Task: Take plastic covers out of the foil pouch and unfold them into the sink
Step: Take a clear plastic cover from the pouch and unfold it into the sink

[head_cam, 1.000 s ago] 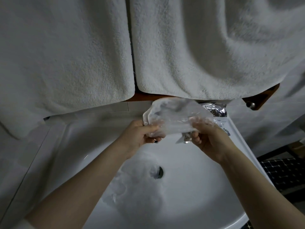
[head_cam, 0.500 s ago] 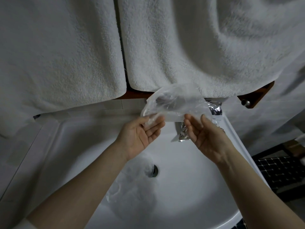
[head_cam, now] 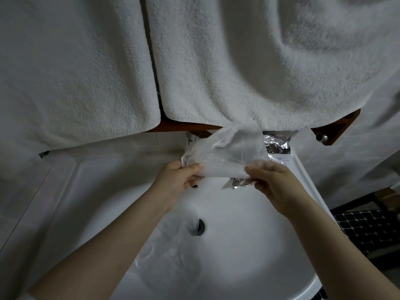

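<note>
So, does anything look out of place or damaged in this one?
Nothing damaged. The crumpled foil pouch lies on the sink rim, one plastic cover lies in the basin, and both hands hold another cover.

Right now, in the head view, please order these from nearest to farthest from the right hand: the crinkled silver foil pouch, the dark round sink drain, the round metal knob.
1. Crinkled silver foil pouch: directly beside the right hand.
2. Dark round sink drain: lower left, in the basin.
3. Round metal knob: upper right, on the wooden bracket.
</note>
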### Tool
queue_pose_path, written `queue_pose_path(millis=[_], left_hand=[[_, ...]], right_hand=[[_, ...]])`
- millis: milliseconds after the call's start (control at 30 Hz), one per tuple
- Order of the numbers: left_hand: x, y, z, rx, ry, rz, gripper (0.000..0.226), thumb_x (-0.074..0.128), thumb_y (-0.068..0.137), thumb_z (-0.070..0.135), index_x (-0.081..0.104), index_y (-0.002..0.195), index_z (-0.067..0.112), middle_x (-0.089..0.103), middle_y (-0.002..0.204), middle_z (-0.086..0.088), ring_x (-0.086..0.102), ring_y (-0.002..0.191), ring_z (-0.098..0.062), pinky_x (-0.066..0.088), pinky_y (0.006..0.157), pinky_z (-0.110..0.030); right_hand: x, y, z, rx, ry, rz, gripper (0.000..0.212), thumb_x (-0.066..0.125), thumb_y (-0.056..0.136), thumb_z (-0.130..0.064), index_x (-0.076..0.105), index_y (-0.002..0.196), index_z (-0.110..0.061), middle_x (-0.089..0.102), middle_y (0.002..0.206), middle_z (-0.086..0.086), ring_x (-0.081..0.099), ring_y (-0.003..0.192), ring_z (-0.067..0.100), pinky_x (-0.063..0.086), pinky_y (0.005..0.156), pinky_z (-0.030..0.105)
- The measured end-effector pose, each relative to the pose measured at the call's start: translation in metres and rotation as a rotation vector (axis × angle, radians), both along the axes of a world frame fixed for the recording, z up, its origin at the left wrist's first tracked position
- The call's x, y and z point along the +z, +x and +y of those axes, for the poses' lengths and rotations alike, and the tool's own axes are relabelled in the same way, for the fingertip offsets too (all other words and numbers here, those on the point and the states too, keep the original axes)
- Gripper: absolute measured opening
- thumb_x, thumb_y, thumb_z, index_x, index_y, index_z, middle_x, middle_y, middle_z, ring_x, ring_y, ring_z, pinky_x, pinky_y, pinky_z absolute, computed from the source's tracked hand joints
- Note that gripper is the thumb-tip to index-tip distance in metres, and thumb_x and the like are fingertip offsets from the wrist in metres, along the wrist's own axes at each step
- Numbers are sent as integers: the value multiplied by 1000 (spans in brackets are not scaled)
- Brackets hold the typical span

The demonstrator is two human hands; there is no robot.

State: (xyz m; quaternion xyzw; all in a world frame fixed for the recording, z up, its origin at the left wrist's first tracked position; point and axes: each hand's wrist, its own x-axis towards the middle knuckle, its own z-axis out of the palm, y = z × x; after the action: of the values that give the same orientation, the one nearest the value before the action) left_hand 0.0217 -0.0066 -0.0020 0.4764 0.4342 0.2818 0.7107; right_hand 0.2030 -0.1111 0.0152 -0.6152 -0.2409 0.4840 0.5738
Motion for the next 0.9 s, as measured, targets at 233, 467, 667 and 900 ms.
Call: queue_pose_path(millis=[233, 467, 667, 900], left_hand=[[2, -1, 2, -197, 44, -83, 17, 43, 93, 3, 59, 92, 6, 68, 64, -3, 66, 60, -12, 47, 61, -22], [5, 4, 8, -277, 10, -231, 45, 44, 84, -1, 77, 72, 26, 71, 73, -1, 65, 64, -16, 52, 63, -32], [7, 1, 20, -323, 93, -272, 59, 38, 87, -11, 77, 75, 32, 72, 85, 10, 67, 76, -7, 57, 66, -23], [15, -6, 14, -408, 293, -40, 35, 39, 67, 6, 71, 52, 10, 71, 67, -4, 68, 75, -8, 48, 75, -15]], right_hand=[[-2, 22, 0, 54, 95, 142, 25, 49, 85, 7, 62, 86, -14, 51, 58, -2, 43, 44, 6, 35, 44, 13], [-7, 40, -1, 226, 352, 146, 28, 87, 29, -30, 68, 47, -19, 61, 53, -1, 57, 50, 11, 47, 52, 15], [-3, 60, 4, 448, 396, -150, 30, 44, 59, -1, 69, 50, -13, 61, 56, 2, 53, 53, 12, 38, 53, 17], [-2, 47, 14, 109, 142, -599, 53, 71, 79, -33, 51, 45, 1, 43, 48, 14, 34, 52, 18, 27, 60, 30]])
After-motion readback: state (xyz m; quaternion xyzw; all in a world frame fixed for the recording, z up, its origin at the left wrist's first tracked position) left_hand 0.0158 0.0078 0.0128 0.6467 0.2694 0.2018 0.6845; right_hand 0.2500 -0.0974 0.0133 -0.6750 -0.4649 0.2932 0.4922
